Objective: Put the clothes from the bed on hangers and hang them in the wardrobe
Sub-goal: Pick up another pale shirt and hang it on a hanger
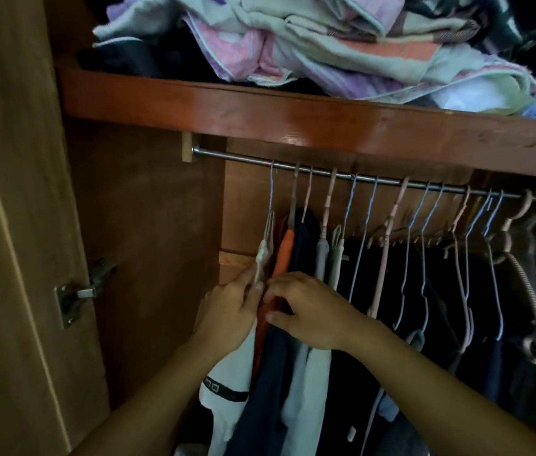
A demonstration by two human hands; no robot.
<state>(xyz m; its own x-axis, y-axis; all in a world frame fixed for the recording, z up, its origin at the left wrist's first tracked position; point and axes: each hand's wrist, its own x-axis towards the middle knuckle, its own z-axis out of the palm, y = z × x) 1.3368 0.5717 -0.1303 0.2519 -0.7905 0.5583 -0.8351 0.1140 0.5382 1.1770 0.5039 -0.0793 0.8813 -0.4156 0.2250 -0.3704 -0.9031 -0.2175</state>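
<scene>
I see both hands inside the wardrobe (148, 205), under the metal rail (293, 170): the left hand (227, 311) pinches the edge of the white garment (227, 386) hanging at the left end of the row, and the right hand (306, 311) has its fingers curled on the orange garment (284, 251) just beside it. Navy and grey pieces hang next along, then bare wire hangers (424, 258) to the right. Folded blankets (309, 51) are heaped on the shelf (260, 106) above.
</scene>
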